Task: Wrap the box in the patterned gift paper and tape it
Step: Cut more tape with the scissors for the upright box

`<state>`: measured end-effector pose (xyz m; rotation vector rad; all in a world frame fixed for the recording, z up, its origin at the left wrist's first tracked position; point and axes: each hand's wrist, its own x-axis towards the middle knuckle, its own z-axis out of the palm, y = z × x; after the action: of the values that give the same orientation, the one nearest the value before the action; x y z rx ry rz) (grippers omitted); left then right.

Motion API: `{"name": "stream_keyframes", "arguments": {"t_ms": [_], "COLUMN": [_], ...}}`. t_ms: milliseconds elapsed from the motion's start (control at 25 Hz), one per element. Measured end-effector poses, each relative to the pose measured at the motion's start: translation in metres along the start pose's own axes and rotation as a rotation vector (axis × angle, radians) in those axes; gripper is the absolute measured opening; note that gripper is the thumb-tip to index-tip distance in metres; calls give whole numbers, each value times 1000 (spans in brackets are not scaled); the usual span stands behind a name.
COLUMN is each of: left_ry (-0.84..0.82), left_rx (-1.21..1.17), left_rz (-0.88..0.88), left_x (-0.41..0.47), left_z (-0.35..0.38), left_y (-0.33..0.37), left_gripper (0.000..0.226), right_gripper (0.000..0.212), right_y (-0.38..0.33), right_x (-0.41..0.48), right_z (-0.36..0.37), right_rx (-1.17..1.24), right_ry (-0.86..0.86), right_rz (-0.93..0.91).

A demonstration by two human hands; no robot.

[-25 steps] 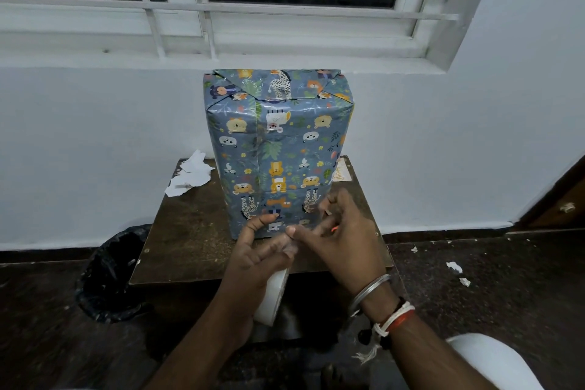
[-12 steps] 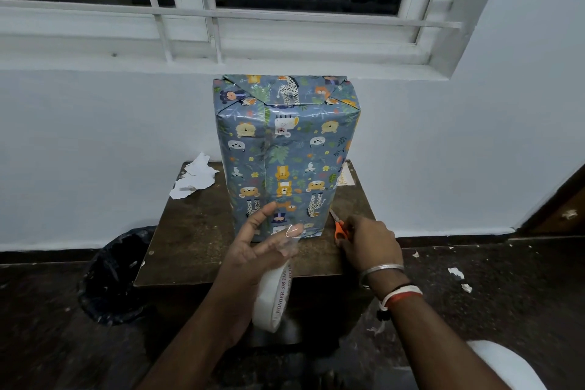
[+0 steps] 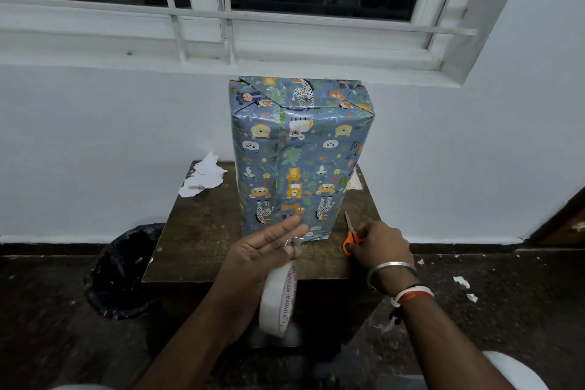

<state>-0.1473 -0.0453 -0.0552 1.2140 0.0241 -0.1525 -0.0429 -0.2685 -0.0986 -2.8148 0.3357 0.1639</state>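
Observation:
The box (image 3: 300, 152), wrapped in blue animal-patterned gift paper, stands upright on a small brown table (image 3: 202, 231) against the wall. In front of its lower edge my left hand (image 3: 259, 253) has its upper fingers stretched out, with a short clear tape end at the fingertips. The white tape roll (image 3: 278, 301) hangs from its lower fingers, below the table's front edge. To the right of the box, my right hand (image 3: 380, 244) grips the handles of orange scissors (image 3: 349, 233), which lie on the table with blades pointing away.
Torn white paper (image 3: 202, 179) lies at the table's back left corner. A black-lined bin (image 3: 120, 269) stands on the floor to the left. Small paper scraps (image 3: 462, 282) dot the dark floor on the right. A barred window sits above the box.
My right hand left the tape end at my left hand's fingertips and moved right onto the scissors. My left hand kept the roll and stretched its upper fingers.

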Motion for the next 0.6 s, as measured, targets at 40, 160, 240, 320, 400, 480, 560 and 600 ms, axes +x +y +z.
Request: {"name": "stream_keyframes", "arguments": {"t_ms": [40,160,240,320,400,480,560,600], "left_ry": [3,12,11,4,4,-4,-15,-18], "left_rx": [-1,-25,-42,-54,-72,-73,-55,-46], "left_rz": [-2,-21,-38,-53,-64,-74,-77,-77], "left_x": [0,1,3,3,3,3,4,4], "left_z": [0,-2,-4,-4,-4,-5,-6,-6], "left_y": [-1,-3,-4,-3,-3,-1,-1,0], "left_gripper": [47,45,40,38,37,36,35,34], "right_gripper": [41,37,34,36,37,33,29,27], "right_y": [-1,-2,-3,-2,0,4,11,14], "right_x": [0,-5,-11,-17,-20,-19,-15,-13], "right_z": [-1,-4,-7,-9,-11,-12,-13,-15], "right_rx": [-12,-66,-134,-187,-177,-121,-27,7], "right_ry": [-6,7,39,102,156,134,38,-13], "right_rz": [0,-10,-19,-41,-76,-90,-71,-66]}}
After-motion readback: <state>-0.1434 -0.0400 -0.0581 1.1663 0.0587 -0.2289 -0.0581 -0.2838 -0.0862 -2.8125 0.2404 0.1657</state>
